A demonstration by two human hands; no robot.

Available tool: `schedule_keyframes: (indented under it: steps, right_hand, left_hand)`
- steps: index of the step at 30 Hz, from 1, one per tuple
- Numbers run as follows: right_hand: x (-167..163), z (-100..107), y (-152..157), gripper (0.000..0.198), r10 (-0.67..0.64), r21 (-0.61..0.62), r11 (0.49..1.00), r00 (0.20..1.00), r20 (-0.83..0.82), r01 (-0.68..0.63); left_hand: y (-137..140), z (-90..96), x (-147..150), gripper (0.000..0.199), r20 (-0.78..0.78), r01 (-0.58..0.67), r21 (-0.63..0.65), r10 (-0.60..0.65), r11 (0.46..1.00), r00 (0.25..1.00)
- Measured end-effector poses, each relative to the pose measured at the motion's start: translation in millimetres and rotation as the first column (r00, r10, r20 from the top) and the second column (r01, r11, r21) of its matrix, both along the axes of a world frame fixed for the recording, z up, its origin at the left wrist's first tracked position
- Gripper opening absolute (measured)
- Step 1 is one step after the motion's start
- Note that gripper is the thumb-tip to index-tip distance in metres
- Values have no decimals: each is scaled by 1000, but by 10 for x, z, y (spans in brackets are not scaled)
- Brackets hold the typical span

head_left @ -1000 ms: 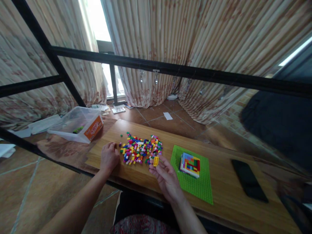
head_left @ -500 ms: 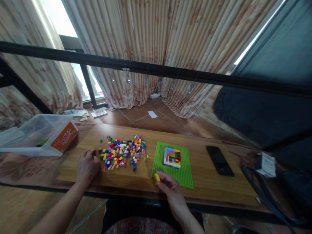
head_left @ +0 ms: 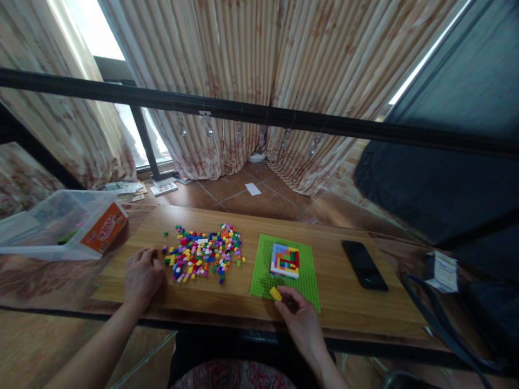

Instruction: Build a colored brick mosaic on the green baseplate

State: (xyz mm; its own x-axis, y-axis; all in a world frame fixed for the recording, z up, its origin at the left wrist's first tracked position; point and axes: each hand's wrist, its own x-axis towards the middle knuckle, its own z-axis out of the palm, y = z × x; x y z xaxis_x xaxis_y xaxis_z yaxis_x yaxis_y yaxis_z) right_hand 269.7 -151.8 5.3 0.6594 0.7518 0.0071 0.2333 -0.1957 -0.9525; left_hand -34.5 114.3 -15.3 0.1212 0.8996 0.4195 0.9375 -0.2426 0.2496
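My right hand [head_left: 298, 310] pinches a yellow brick [head_left: 275, 294] between thumb and fingers, over the near part of a green baseplate [head_left: 261, 270]. On that plate, just beyond the brick, stands a square block of multicoloured bricks [head_left: 285, 261] with a white lower edge. My left hand [head_left: 142, 274] rests on the table with its fingers curled in, and nothing shows in it. Right beside it spreads a pile of small loose bricks [head_left: 205, 253] in many colours.
A black phone [head_left: 365, 265] lies on the wooden table [head_left: 194, 305], right of the baseplate. Left of the table stands a clear plastic bin [head_left: 65, 216] with an orange label. A dark metal bar [head_left: 243, 109] crosses beyond the table, before striped curtains [head_left: 239, 48].
My right hand has moved right with the yellow brick, from the plate's near left corner to over its near part. The brick has turned. My left hand stays in place.
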Motion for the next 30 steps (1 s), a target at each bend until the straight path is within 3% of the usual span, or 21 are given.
schedule_keyframes:
  steps: [6, 12, 23, 30]
  right_hand:
    - [-242, 1, 48, 22, 115, -48, 993, 982, 152, -109]
    - [-500, 10, 182, 19, 265, -96, 964, 911, 316, -248]
    - [-729, -73, 600, 15, 275, -165, 961, 692, 668, -222]
    - [-745, -116, 789, 17, 275, -174, 961, 672, 688, -216]
  left_hand:
    - [-1, -10, -4, 35, 15, -2, -6, 2, 1000, 1000]
    - [-23, 9, 10, 34, 36, -8, -23, 9, 1000, 999]
    - [-69, 22, 52, 33, 91, -33, -46, 37, 998, 995]
    - [-80, 24, 51, 33, 86, -29, -38, 32, 999, 996]
